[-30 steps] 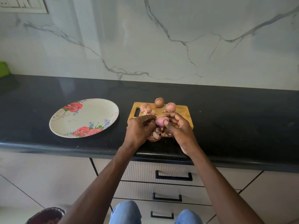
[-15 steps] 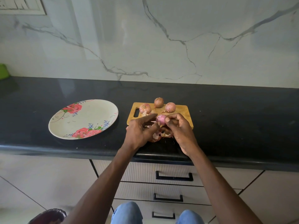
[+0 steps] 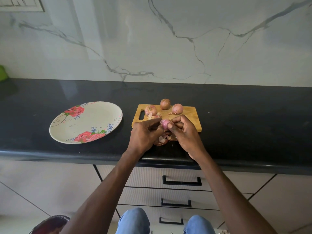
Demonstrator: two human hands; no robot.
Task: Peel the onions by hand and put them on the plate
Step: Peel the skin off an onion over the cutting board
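Held onion (image 3: 164, 123): pink, part peeled, raised just above the near edge of the cutting board, between the two hands.
Right hand (image 3: 185, 134): fingers curled round the held onion, thumb tip pressed on its front face.
Left hand (image 3: 145, 134): fingers curled, their tips at the left side of the held onion; whether they pinch skin or only touch it cannot be told.
Peels (image 3: 164, 139): a heap of loose papery skins under the hands, at the board's near edge and on the bench.
Unpeeled onions: three at the far side of the board, one on the left (image 3: 150, 110) with loose skin beside it, one brown in the middle (image 3: 165, 104) at the far edge, one pink on the right (image 3: 177, 108).
Cutting board (image 3: 190, 115): wooden, with a handle slot at its left end, flat on the bench.
Plate (image 3: 94, 119): white with red roses, left of the board, just apart from it, holding no onion yet.
Bench (image 3: 253, 124): black, glossy, against a marbled white wall.
Below: drawers with black handles (image 3: 182, 181); knees in blue jeans (image 3: 135, 220).
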